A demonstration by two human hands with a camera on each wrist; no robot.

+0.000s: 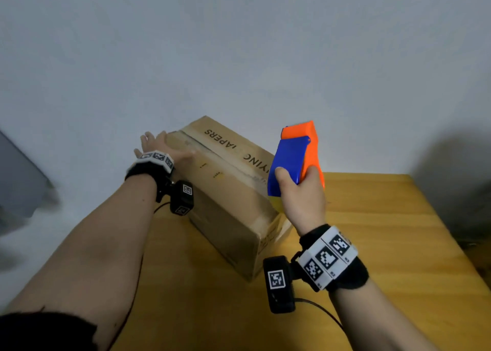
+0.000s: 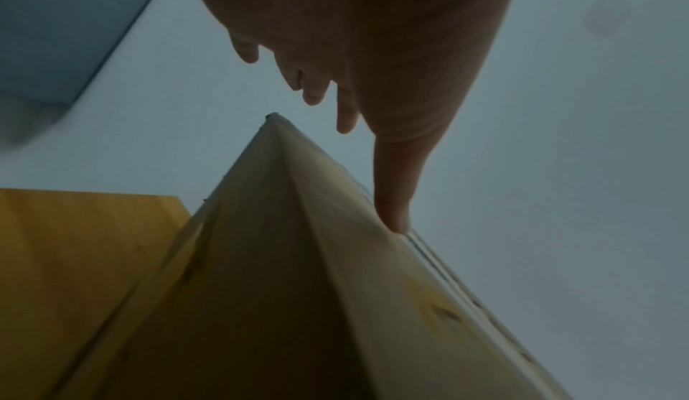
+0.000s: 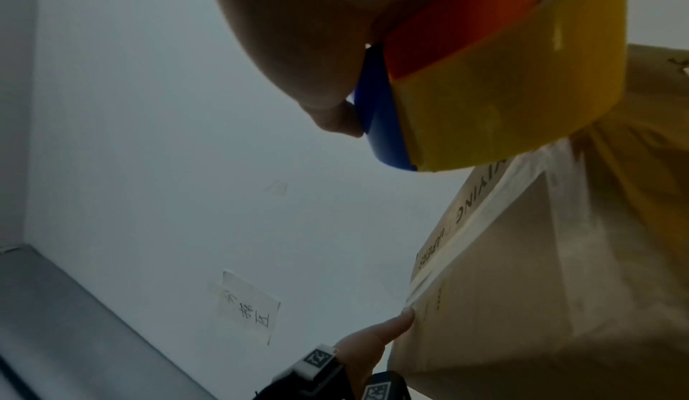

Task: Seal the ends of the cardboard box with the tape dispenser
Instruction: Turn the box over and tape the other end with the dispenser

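A brown cardboard box point(image 1: 225, 196) with black lettering lies on the wooden table point(image 1: 385, 231), its top flaps closed along a taped middle seam. My left hand point(image 1: 159, 148) rests flat on the far left part of the box top, fingers straight, thumb point(image 2: 395, 188) touching the top near the seam. My right hand point(image 1: 300, 191) grips an orange and blue tape dispenser point(image 1: 295, 159) just above the box's near right corner. In the right wrist view the dispenser point(image 3: 440, 52) carries a yellowish tape roll point(image 3: 522, 88) over the box point(image 3: 540, 273).
A pale grey wall point(image 1: 239, 45) stands right behind the table. A grey panel point(image 1: 18, 175) sits at the left edge. A paper note with handwriting point(image 3: 247, 309) is stuck on the wall. Bare table surface lies to the right of and in front of the box.
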